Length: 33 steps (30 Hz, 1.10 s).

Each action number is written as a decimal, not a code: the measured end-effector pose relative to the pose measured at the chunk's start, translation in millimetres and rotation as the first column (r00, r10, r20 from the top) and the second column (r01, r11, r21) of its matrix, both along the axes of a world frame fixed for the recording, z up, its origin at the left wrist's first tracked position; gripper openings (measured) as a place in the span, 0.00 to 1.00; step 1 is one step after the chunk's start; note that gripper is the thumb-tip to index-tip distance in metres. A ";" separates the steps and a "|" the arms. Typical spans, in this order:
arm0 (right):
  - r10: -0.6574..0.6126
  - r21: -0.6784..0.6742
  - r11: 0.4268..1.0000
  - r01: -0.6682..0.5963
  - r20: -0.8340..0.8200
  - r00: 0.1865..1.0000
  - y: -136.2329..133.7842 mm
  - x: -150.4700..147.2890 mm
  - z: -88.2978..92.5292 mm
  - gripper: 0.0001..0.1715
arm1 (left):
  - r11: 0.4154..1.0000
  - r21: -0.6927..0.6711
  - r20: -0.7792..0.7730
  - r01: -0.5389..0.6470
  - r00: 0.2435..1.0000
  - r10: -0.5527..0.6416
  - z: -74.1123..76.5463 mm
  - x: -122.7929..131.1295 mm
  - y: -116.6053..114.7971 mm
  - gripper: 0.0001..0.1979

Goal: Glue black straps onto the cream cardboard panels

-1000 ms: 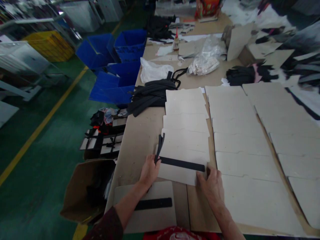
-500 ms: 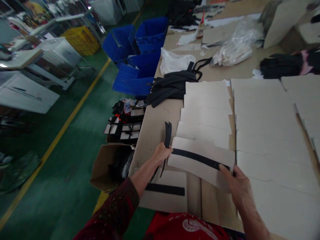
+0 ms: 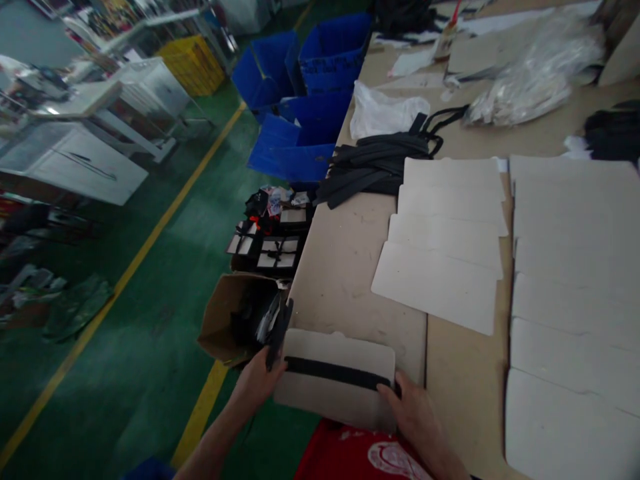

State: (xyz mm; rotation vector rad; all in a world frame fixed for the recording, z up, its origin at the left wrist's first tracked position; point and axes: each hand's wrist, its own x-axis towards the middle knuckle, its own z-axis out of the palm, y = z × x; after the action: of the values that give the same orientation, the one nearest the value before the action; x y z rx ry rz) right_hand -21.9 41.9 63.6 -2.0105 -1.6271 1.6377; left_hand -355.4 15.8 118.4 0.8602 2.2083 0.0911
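At the table's near left corner lies a grey-beige cardboard panel (image 3: 333, 408) with a black strip (image 3: 335, 372) running along its length. My left hand (image 3: 257, 380) is closed on loose black strips (image 3: 281, 330) that stick up from it, and its fingers also press the panel's left end. My right hand (image 3: 417, 408) pinches the panel's right end, thumb on the black strip and the other fingers at the edge. Whatever lies beneath the panel is hidden. Farther up, a row of overlapping plain panels (image 3: 440, 280) rests on the table.
More overlapping panels (image 3: 575, 400) cover the right side. A heap of black strips (image 3: 370, 163), a white plastic bag (image 3: 385, 113) and a clear bag (image 3: 535, 80) lie farther back. Left of the table stand an open carton (image 3: 220, 320) and blue bins (image 3: 305, 153).
Both hands have brought the panel and strip down and left, over the spot where another stripped panel lay. The near end of the plain panel row is now uncovered. The view has shifted.
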 end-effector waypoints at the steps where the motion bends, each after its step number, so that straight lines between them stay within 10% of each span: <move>1: 0.093 0.023 0.995 -0.096 0.092 0.991 -4.7 -1.8 -2.1 0.18 | 1.000 0.005 -0.039 0.016 0.999 -0.015 -8.9 -1.8 -11.0 0.17; 7: 0.209 0.081 0.965 -0.248 0.327 0.922 -13.7 -4.2 3.8 0.22 | 0.994 -0.055 -0.155 0.089 0.983 -0.097 -31.8 12.2 -40.8 0.25; 13: 0.032 0.040 0.998 -0.040 0.181 0.983 -11.4 -7.9 0.9 0.21 | 0.995 -0.089 -0.165 -0.039 0.986 0.024 -35.2 13.0 -34.5 0.21; 20: -0.192 0.072 0.980 0.186 0.089 0.977 16.8 6.9 -15.4 0.16 | 0.999 -0.034 -0.089 -0.032 0.996 0.029 -33.8 18.3 1.7 0.20; 25: -0.023 0.218 0.975 -0.043 0.290 0.957 44.5 17.7 13.8 0.17 | 0.989 0.093 -0.201 0.118 0.975 -0.098 -12.1 31.4 40.5 0.28; 29: 0.000 0.336 0.941 -0.046 0.135 0.991 59.7 24.1 39.8 0.22 | 0.996 0.090 0.238 0.006 0.971 -0.027 22.3 59.1 62.8 0.29; 33: -0.120 0.252 0.955 0.154 -0.145 0.982 84.2 18.8 56.8 0.23 | 0.979 0.010 0.674 -0.202 0.724 0.143 37.3 100.0 81.3 0.28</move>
State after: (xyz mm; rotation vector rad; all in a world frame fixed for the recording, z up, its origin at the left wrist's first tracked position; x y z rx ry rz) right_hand -3.0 126.1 120.4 -1.8045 -1.5294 1.3903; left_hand -255.4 97.0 155.7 0.5340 1.5852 0.5116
